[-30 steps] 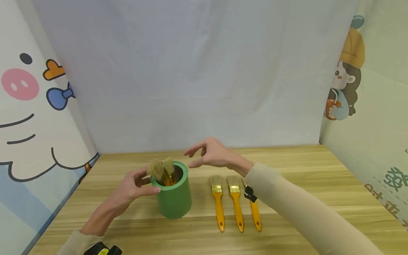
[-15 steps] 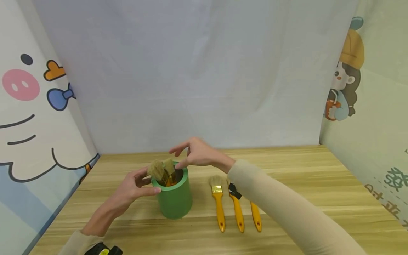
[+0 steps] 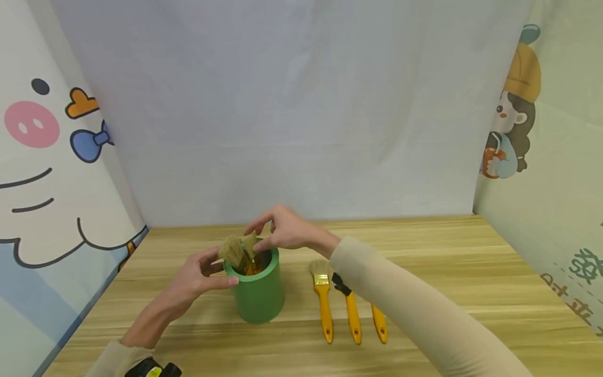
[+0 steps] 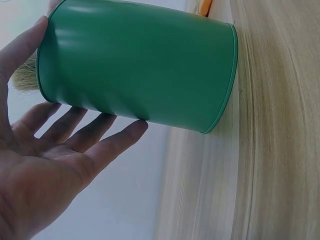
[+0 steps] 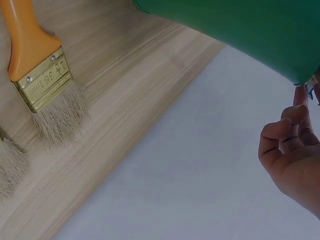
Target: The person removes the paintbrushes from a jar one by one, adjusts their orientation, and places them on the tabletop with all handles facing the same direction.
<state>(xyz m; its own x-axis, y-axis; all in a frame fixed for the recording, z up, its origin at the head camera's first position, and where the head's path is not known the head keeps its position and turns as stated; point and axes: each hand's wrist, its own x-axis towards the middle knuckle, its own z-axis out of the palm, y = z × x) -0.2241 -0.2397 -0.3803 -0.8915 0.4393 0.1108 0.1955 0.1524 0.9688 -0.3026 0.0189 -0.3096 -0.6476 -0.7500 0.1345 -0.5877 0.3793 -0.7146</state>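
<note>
The left hand point(image 3: 190, 280) holds the upright green can point(image 3: 259, 301) near its rim, on the wooden table point(image 3: 424, 251). The right hand point(image 3: 287, 229) has its thumb against a brush point(image 3: 248, 244) standing bristles-up inside — whether pinched, I can't tell — and three yellow-handled brushes point(image 3: 325, 311) lie beside the can.

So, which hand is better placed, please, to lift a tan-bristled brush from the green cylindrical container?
Probably the right hand: its fingers are beside one brush, while the left hand holds the container.
</note>
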